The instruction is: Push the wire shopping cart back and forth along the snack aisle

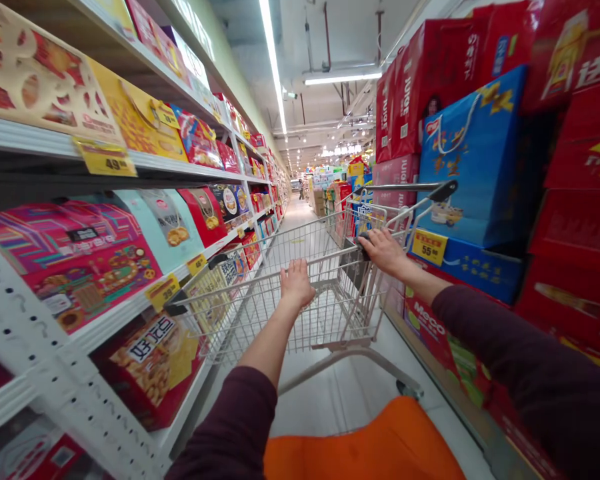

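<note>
A wire shopping cart point(260, 300) stands in the aisle, turned slantwise in front of me. My left hand point(297, 283) is closed over the upper rim of its near side, fingers curled over the wire. Farther right, my right hand point(380, 250) grips the same side by a dark fitting point(364, 241) on the rim. The grey cart handle point(405, 188) rises beyond my right hand, held by neither hand. Only wire mesh and floor show through the basket. One wheel point(409, 388) is visible at lower right.
White shelves point(100, 327) with boxed snacks and yellow price tags point(105, 157) run along the left, close to the cart. Stacked red cartons point(565, 267) and a blue gift bag point(470, 160) line the right. The aisle floor point(298, 210) continues ahead between them.
</note>
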Demonstrator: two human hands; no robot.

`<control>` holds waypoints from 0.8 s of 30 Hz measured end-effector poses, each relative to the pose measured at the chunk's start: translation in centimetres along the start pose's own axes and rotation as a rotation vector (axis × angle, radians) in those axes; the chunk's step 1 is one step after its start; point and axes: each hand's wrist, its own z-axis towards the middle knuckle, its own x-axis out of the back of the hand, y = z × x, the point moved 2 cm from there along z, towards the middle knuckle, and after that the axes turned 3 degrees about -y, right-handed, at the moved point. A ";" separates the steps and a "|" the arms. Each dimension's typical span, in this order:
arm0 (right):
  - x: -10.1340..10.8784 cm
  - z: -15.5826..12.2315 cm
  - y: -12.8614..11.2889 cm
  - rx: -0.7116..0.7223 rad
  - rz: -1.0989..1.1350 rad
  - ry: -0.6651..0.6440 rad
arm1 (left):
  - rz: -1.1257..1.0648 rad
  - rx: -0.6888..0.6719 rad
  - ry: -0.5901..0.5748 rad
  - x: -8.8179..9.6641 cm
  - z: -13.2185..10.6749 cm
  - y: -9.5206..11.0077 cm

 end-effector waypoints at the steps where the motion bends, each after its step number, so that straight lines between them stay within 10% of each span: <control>1: -0.1 0.1 -0.2 -0.009 0.011 -0.006 | 0.006 -0.003 -0.002 0.1 0.0 0.1; 10: -1.7 2.6 -7.3 0.067 0.062 0.095 | -0.003 -0.020 0.023 -0.3 -0.3 -0.6; 19: -1.7 -0.2 -3.0 -0.085 0.091 0.094 | -0.021 -0.058 0.103 -1.4 -0.6 -0.5; 24: -1.6 0.0 -5.3 -0.147 0.148 0.044 | -0.018 -0.046 0.126 -2.1 -0.2 0.3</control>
